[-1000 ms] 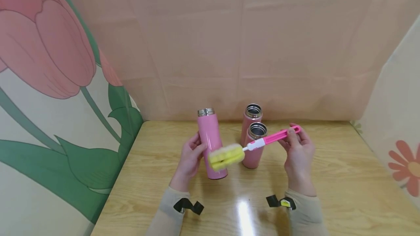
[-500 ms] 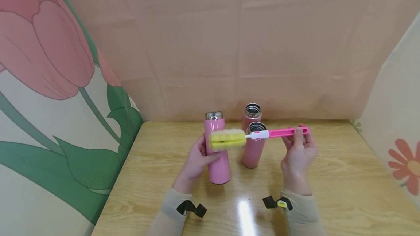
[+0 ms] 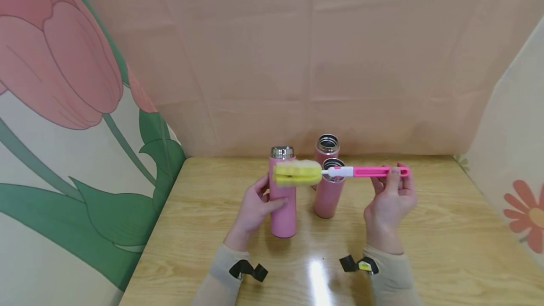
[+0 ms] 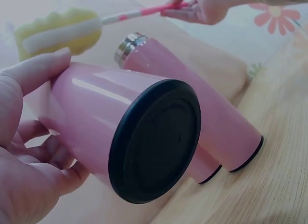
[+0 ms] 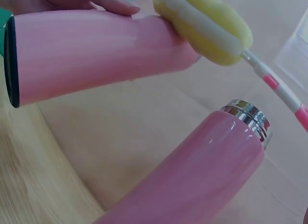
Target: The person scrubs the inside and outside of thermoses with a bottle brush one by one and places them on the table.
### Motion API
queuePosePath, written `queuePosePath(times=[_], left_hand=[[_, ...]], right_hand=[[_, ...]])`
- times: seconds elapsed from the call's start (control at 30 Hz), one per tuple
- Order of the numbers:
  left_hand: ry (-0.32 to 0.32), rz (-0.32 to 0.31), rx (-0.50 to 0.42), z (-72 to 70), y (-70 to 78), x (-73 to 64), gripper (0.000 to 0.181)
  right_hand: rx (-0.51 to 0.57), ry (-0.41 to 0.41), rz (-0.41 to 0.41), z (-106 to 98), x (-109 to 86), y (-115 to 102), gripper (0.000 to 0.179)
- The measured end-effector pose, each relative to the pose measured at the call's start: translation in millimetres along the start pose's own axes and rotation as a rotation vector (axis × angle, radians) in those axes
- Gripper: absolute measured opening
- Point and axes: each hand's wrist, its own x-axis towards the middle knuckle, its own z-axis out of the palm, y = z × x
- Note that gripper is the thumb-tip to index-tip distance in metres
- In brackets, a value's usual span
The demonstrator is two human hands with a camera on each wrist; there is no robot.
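My left hand grips a pink vacuum flask around its side, lifted off the table, its black base toward the left wrist camera. The flask has a bare silver neck with no lid. In my right hand the pink handle of a bottle brush is pinched near its looped end. The brush lies level, and its yellow-and-white sponge head overlaps the upper part of the held flask in the head view, just below the neck.
Two more pink flasks stand upright and lidless on the wooden table: a nearer flask and a farther flask behind it. A beige cloth hangs behind the table. Flower-printed panels flank both sides.
The left hand has brought the flask right and more upright. The right hand has moved slightly right, and the brush has swung from slanting down to level, its head rising along the flask.
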Motion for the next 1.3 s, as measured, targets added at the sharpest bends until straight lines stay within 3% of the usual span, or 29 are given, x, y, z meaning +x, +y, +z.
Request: queuePosePath(times=[0.27, 0.93, 1.3], left_hand=[[0.011, -0.001, -0.001, 0.6, -0.8, 1.0, 0.077], [-0.02, -0.016, 0.042, -2.8, -1.1, 0.8, 0.079], [-0.046, -0.044, 0.078, -4.5, -1.0, 1.0, 0.08]], right_hand=[[0.003, 0.013, -0.033, -0.9, -1.0, 1.7, 0.032], [0.044, -0.006, -0.015, -1.8, 1.2, 1.1, 0.032], [0.024, 0.006, 0.014, -3.2, 0.9, 0.0, 0.041]])
